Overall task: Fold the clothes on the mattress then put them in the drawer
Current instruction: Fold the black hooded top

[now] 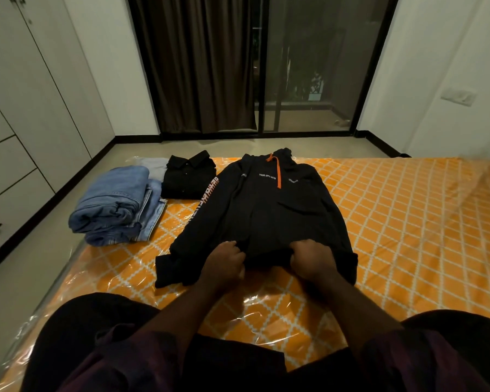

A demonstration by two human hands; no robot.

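A black hoodie [269, 210] with an orange drawstring and white lettering lies flat, front up, on the orange patterned mattress [408, 222], its hood pointing away from me. My left hand [224, 260] and my right hand [311, 257] both grip its near hem, fingers curled into the cloth. The left sleeve with orange print lies along the hoodie's left side. To the left lie folded blue jeans [116, 207], a folded black shirt [188, 176] and a pale grey folded garment [154, 166].
White wardrobe drawers [9, 179] with a dark handle line the left wall, across a strip of floor. A dark curtain [198, 66] and a glass sliding door [317, 66] stand beyond the mattress. My knees rest on the mattress's near edge.
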